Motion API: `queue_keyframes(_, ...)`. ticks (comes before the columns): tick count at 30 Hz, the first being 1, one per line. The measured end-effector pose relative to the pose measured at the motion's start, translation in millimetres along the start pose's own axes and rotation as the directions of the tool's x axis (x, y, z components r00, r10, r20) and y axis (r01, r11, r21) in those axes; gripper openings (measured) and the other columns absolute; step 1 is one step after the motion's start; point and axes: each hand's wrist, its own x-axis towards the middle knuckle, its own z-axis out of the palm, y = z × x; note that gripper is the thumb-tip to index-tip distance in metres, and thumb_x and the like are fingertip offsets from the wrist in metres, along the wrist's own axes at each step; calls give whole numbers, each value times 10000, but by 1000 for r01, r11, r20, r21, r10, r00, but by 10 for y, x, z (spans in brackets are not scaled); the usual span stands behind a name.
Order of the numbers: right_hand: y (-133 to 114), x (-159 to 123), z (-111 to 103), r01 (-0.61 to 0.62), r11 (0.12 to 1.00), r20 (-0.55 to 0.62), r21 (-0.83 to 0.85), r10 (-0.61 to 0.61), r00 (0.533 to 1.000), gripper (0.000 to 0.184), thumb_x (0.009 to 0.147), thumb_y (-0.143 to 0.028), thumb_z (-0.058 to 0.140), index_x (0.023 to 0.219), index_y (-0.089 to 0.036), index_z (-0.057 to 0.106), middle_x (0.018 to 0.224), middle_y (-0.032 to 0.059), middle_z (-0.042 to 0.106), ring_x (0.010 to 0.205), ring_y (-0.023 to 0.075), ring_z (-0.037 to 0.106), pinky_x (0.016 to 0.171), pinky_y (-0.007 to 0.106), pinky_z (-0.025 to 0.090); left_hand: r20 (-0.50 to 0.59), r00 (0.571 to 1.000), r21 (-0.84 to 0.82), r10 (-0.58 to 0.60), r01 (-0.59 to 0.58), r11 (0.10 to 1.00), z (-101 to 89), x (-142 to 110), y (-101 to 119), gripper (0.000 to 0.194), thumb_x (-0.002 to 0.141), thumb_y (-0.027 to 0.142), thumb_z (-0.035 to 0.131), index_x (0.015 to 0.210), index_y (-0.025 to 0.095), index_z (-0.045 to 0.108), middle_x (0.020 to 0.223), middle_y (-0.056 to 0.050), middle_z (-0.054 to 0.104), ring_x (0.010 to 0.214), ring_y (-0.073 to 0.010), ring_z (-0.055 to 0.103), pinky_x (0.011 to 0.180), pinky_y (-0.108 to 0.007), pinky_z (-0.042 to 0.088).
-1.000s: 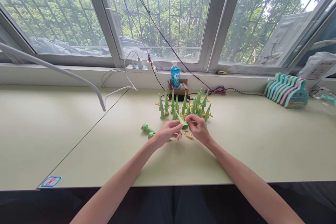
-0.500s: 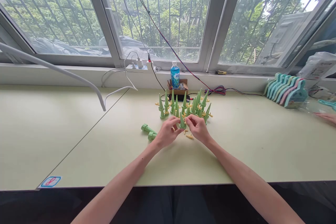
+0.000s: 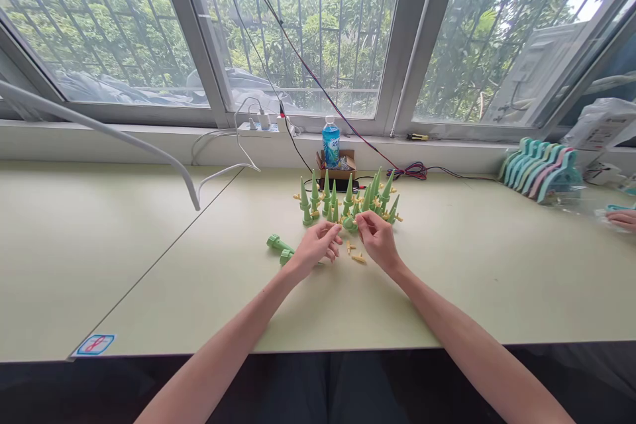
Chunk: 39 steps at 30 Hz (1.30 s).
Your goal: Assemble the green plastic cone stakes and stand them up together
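A cluster of green plastic cones (image 3: 348,199) stands upright on the pale green table (image 3: 447,291), with small yellow pieces among them. My right hand (image 3: 378,240) pinches one green cone (image 3: 350,223) at the cluster's near edge. Just left of that cone, my left hand (image 3: 318,246) has its fingers curled and its thumb and forefinger together; what they hold, if anything, is hidden. Loose yellow pieces (image 3: 358,257) lie on the table between my hands. Two more green cones (image 3: 279,246) lie on their sides to the left of my left hand.
Behind the cluster stand a water bottle (image 3: 331,141) and a small cardboard box (image 3: 338,164). A power strip (image 3: 268,124) and cables run along the sill. Stacked pastel plastic pieces (image 3: 541,172) sit far right, near another person's hand (image 3: 621,217). A white bent tube (image 3: 99,129) crosses the left.
The cone that both hands held up has come down to the near edge of the cluster. My left hand has drawn slightly away from it. The other person's hand has moved farther right.
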Motion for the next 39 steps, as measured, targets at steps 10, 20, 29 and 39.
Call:
queue_keyframes(10, -34, -36, 26, 53, 998, 157, -28, -48, 986, 317, 931, -452, 482, 769, -184, 535, 582, -30, 450, 490, 105, 387, 474, 238, 320, 168, 983, -218, -73, 110, 970, -18, -19, 45, 459, 793, 552, 657, 953, 132, 561, 770, -40, 592, 551, -66, 538, 479, -185, 447)
queue_keyframes(20, 4, -19, 17, -7, 999, 148, -35, 12, 989, 331, 923, -417, 486, 688, -184, 498, 497, -49, 388, 451, 97, 332, 442, 237, 264, 86, 968, 169, 237, -249, 954, 6, -47, -37, 453, 788, 470, 677, 1101, 195, 500, 665, 37, 557, 501, -109, 551, 494, -242, 468)
queue_keyframes(29, 23, -18, 33, -1, 1000, 104, -20, 3, 995, 321, 945, -396, 467, 701, -187, 482, 536, -45, 389, 467, 94, 343, 448, 233, 267, 31, 924, 378, 380, -363, 852, 72, -53, -54, 428, 840, 415, 617, 1198, 218, 492, 840, -12, 591, 515, -91, 557, 462, -219, 476)
queue_keyframes(39, -34, -25, 0, 79, 997, 31, 8, -79, 996, 289, 960, -400, 462, 773, -187, 517, 554, -47, 395, 469, 95, 366, 450, 230, 295, -81, 996, -87, 48, -55, 995, 4, -6, 42, 560, 822, 669, 503, 656, 136, 546, 536, -19, 542, 377, -87, 460, 346, -203, 337)
